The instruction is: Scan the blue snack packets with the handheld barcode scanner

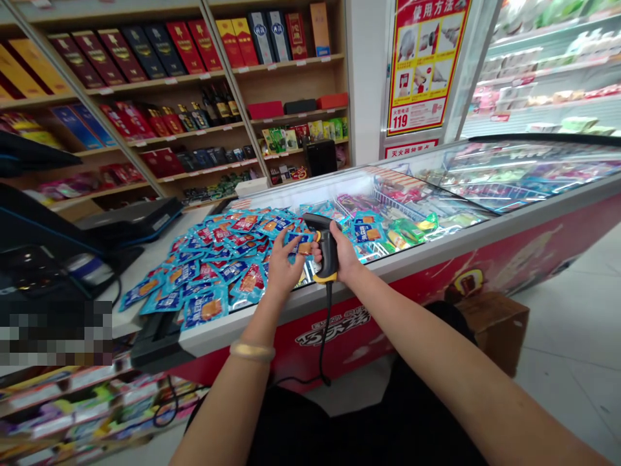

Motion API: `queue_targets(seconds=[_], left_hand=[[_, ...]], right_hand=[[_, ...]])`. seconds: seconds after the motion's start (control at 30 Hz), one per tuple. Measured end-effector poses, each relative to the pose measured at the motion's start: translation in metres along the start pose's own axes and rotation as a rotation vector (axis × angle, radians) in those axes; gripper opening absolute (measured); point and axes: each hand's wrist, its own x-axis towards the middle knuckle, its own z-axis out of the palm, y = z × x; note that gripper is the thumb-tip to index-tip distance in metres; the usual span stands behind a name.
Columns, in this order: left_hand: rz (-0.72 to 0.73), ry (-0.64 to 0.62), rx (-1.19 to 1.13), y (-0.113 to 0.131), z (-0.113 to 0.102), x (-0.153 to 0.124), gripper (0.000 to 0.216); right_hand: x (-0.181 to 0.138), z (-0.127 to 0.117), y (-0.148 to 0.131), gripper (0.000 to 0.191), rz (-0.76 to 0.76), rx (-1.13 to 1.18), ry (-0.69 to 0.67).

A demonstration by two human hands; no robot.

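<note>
My right hand (pixel 343 254) is wrapped round a black and yellow barcode scanner (pixel 330 252), its head tilted toward the left and its cable hanging down. Close beside it, my left hand (pixel 285 264) has its fingers apart over the edge of a heap of small blue snack packets (pixel 206 304). One blue snack packet (pixel 305 246) shows between the left fingers and the scanner; whether the fingers touch it I cannot tell. The heap, with red and dark blue labels, covers the left end of the freezer's glass top (pixel 388 249).
The red-sided chest freezer (pixel 349 343) stretches to the right, with frozen goods under glass. A black checkout machine (pixel 39 226) stands at left. Shelves of boxed bottles (pixel 179 48) line the back. A cardboard box (pixel 502 327) sits on the floor at right. The scanner cable (pixel 324 349) hangs before the freezer.
</note>
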Motion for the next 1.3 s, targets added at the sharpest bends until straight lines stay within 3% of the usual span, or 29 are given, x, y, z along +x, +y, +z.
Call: queue_targets(seconds=[0.13, 0.23, 0.37, 0.5, 0.7, 1.17, 1.3], left_hand=[[0.077, -0.096, 0.033, 0.0, 0.004, -0.001, 0.067], [0.051, -0.08, 0.047, 0.002, 0.006, -0.001, 0.063], [-0.162, 0.063, 0.026, 0.008, 0.003, 0.001, 0.032], [-0.376, 0.155, -0.044, 0.013, -0.002, 0.001, 0.029], [-0.332, 0.283, 0.065, 0.016, -0.006, 0.001, 0.017], [-0.383, 0.251, 0.097, 0.016, -0.007, 0.001, 0.018], [-0.283, 0.212, 0.149, 0.018, -0.006, 0.001, 0.028]], right_hand=[[-0.002, 0.0, -0.004, 0.052, -0.027, 0.093, 0.034], [-0.003, -0.001, -0.003, 0.053, -0.035, 0.103, 0.023], [-0.003, -0.002, 0.0, 0.051, -0.064, 0.043, 0.007], [-0.004, -0.003, 0.003, 0.048, -0.037, -0.036, -0.075], [-0.004, -0.005, 0.005, 0.049, 0.037, -0.166, -0.144], [-0.005, 0.0, 0.005, 0.049, 0.068, -0.17, -0.132], [-0.004, -0.002, 0.0, 0.047, 0.057, -0.142, -0.103]])
